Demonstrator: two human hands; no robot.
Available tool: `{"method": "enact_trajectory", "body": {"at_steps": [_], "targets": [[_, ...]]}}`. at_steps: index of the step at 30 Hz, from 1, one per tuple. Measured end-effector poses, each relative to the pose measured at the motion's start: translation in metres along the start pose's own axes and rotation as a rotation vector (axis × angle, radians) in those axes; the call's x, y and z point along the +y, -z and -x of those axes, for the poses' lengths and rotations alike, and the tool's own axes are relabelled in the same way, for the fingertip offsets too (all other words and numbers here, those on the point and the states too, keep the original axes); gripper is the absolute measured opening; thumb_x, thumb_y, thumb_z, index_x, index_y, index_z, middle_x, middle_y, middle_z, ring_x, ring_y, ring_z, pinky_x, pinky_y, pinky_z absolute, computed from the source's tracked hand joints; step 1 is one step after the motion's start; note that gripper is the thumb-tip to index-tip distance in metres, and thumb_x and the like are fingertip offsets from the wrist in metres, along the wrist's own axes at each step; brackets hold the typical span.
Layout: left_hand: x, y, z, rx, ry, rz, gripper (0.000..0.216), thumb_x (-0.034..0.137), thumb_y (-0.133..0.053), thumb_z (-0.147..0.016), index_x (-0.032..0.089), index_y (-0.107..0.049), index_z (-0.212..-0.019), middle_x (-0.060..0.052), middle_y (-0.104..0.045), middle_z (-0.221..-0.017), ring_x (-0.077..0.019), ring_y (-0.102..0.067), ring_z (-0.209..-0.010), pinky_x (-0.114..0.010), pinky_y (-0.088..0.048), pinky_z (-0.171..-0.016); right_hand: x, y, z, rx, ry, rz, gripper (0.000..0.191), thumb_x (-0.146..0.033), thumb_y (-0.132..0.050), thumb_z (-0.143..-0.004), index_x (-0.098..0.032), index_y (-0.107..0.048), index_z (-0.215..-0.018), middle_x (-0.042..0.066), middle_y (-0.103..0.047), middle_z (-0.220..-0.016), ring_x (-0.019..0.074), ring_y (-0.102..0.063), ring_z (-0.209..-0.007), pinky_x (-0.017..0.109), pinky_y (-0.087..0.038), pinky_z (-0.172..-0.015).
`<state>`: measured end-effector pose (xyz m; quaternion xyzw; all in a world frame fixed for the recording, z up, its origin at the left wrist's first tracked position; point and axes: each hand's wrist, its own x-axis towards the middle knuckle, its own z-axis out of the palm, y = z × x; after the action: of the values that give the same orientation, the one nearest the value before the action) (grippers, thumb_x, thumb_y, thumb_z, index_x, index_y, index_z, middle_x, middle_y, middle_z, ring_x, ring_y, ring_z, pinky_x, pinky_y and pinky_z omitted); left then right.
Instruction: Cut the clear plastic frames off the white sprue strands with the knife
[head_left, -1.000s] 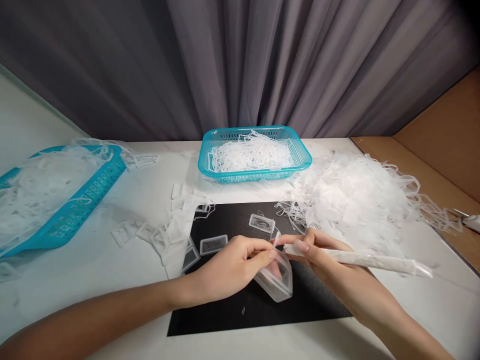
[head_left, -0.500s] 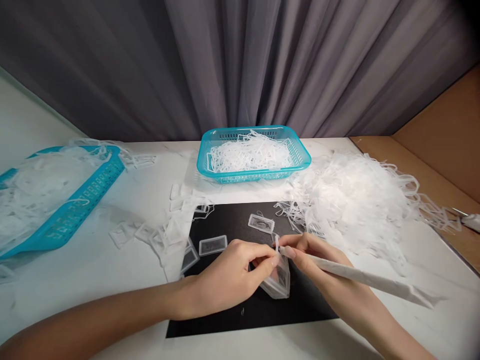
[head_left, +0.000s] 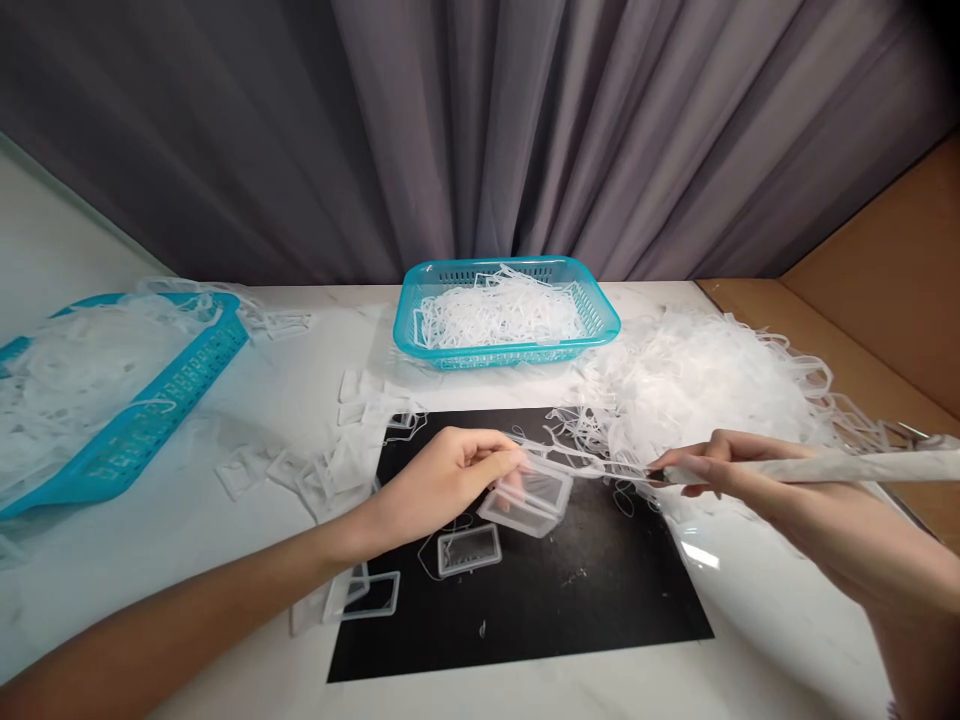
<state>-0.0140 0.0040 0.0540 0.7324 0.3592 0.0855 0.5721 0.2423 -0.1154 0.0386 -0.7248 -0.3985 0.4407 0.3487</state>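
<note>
My left hand (head_left: 465, 475) is closed, pinching a translucent rectangular plastic piece (head_left: 529, 502) over the black mat. A thin clear plastic strip (head_left: 581, 462) stretches from it towards my right hand (head_left: 757, 490). That hand is closed round a slim tool with a white wrapped handle (head_left: 840, 468); its dark tip shows near the strip's right end. The fingers there seem to pinch the strip too, though the contact is partly hidden. Below my left hand, a small clear rectangular frame (head_left: 469, 550) lies flat on the mat.
The black mat (head_left: 600, 610) covers part of the white table. A blue basket (head_left: 510, 354) of white strips stands behind it. Another blue basket (head_left: 161, 430) is at left. A big heap of clear strips (head_left: 712, 385) lies right, and loose clear pieces (head_left: 315, 470) lie left.
My hands were together over the mat. The right hand has moved right with the tool, and a strip now spans the gap. My left hand has shifted up and left; loose frames lie in different spots.
</note>
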Motion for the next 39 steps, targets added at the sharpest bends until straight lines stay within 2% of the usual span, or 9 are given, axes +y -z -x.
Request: {"method": "enact_trajectory", "body": {"at_steps": [11, 16, 19, 22, 25, 28, 31, 35, 39], "targets": [[-0.007, -0.002, -0.006, 0.030, 0.028, 0.012, 0.029, 0.030, -0.043, -0.088, 0.014, -0.061, -0.071, -0.001, -0.061, -0.073, -0.0133, -0.057, -0.069, -0.024, -0.042, -0.067, 0.009, 0.031, 0.000, -0.217, 0.010, -0.239, 0.034, -0.042, -0.064, -0.075, -0.022, -0.046, -0.054, 0.007, -0.068, -0.082, 0.0275, -0.057, -0.092, 0.035, -0.041, -0.067], [-0.021, -0.013, -0.007, -0.080, -0.014, 0.004, 0.029, 0.033, -0.042, -0.088, 0.014, -0.062, -0.080, -0.001, -0.060, -0.069, -0.0123, -0.055, -0.063, -0.023, -0.042, -0.061, 0.002, 0.021, -0.002, -0.071, 0.058, -0.245, 0.033, -0.041, -0.065, -0.076, -0.022, -0.048, -0.055, 0.005, -0.069, -0.084, 0.0291, -0.056, -0.103, 0.040, -0.039, -0.082], [-0.021, -0.014, -0.011, -0.176, -0.047, -0.137, 0.022, 0.034, -0.050, -0.084, 0.015, -0.059, -0.078, 0.001, -0.057, -0.062, -0.0116, -0.052, -0.057, -0.022, -0.040, -0.055, -0.006, 0.001, -0.003, -0.093, 0.098, -0.174, 0.030, -0.041, -0.063, -0.079, -0.022, -0.051, -0.059, 0.005, -0.070, -0.092, 0.0283, -0.055, -0.107, 0.043, -0.034, -0.091], [-0.010, -0.009, -0.016, -0.089, -0.126, -0.364, 0.028, 0.038, -0.056, -0.079, 0.017, -0.057, -0.097, 0.001, -0.057, -0.068, -0.0127, -0.051, -0.057, -0.024, -0.040, -0.055, -0.014, -0.020, -0.005, -0.189, 0.160, -0.155, 0.029, -0.041, -0.060, -0.081, -0.021, -0.051, -0.061, 0.004, -0.069, -0.097, 0.0258, -0.058, -0.101, 0.040, -0.037, -0.089], [0.000, -0.008, -0.022, 0.016, -0.306, -0.587, 0.050, 0.042, -0.059, -0.077, 0.020, -0.050, -0.120, -0.006, -0.058, -0.096, -0.0205, -0.054, -0.083, -0.031, -0.043, -0.071, -0.020, -0.031, -0.004, -0.230, 0.217, -0.156, 0.029, -0.039, -0.057, -0.084, -0.021, -0.051, -0.062, 0.003, -0.069, -0.099, 0.0238, -0.058, -0.098, 0.037, -0.039, -0.086], [0.003, -0.013, -0.030, -0.094, -0.477, -0.679, 0.046, 0.031, -0.059, -0.080, 0.023, -0.051, -0.125, -0.008, -0.055, -0.111, -0.0246, -0.048, -0.102, -0.034, -0.040, -0.084, -0.024, -0.032, -0.001, -0.219, 0.232, -0.194, 0.028, -0.036, -0.055, -0.085, -0.022, -0.051, -0.062, 0.004, -0.068, -0.099, 0.0234, -0.056, -0.100, 0.037, -0.038, -0.086], [-0.002, -0.018, -0.038, -0.199, -0.504, -0.653, 0.024, 0.021, -0.049, -0.087, 0.020, -0.065, -0.105, -0.005, -0.064, -0.095, -0.0205, -0.052, -0.091, -0.031, -0.039, -0.081, -0.025, -0.030, 0.001, -0.231, 0.221, -0.273, 0.028, -0.034, -0.056, -0.085, -0.021, -0.051, -0.061, 0.004, -0.067, -0.097, 0.0232, -0.057, -0.094, 0.038, -0.039, -0.083], [-0.010, -0.017, -0.041, -0.193, -0.447, -0.463, 0.027, 0.017, -0.044, -0.090, 0.019, -0.069, -0.097, -0.002, -0.068, -0.074, -0.0163, -0.055, -0.077, -0.027, -0.039, -0.075, -0.017, -0.025, -0.005, -0.245, 0.217, -0.423, 0.027, -0.030, -0.058, -0.084, -0.021, -0.052, -0.059, 0.004, -0.068, -0.088, 0.0210, -0.059, -0.084, 0.036, -0.040, -0.075], [-0.022, -0.016, -0.031, -0.168, -0.255, -0.164, 0.035, 0.031, -0.042, -0.092, 0.014, -0.072, -0.085, -0.003, -0.068, -0.072, -0.0151, -0.057, -0.068, -0.025, -0.040, -0.064, -0.002, -0.019, -0.018, -0.241, 0.139, -0.653, 0.025, -0.027, -0.062, -0.081, -0.020, -0.055, -0.058, 0.004, -0.067, -0.085, 0.0186, -0.061, -0.079, 0.030, -0.041, -0.067]]}}
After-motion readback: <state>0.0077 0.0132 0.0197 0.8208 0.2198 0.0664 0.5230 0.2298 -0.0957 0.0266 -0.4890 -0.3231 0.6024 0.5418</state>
